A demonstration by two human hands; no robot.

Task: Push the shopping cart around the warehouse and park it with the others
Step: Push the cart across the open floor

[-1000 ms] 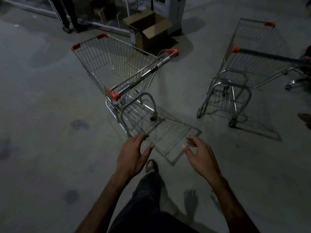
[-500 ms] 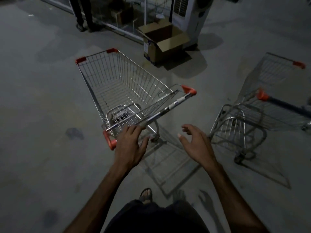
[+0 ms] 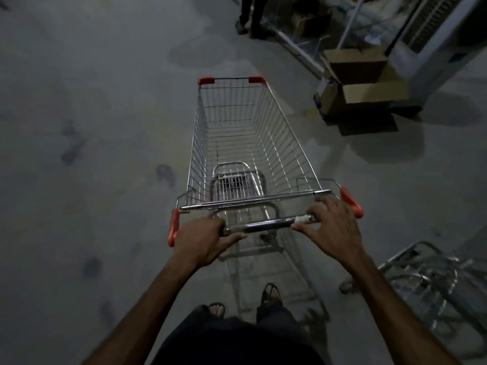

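Note:
An empty wire shopping cart (image 3: 237,133) with orange corner caps stands straight ahead of me on the grey floor, its basket pointing away. My left hand (image 3: 200,241) grips the left end of the chrome handle bar (image 3: 263,225), fingers curled over it. On the bar's right end lies my right hand (image 3: 332,227), its fingers spread across the top and the thumb under the bar. A second cart (image 3: 434,283) shows partly at the lower right.
An open cardboard box (image 3: 361,88) sits on the floor to the cart's front right, beside a white machine (image 3: 442,40) and a shelf frame. A person's legs (image 3: 250,17) stand at the top. Bare concrete floor spreads to the left.
The cart has swung round to face straight away from me. Both hands, held free in the air before, now rest on its handle bar. The second cart has slid to the lower right.

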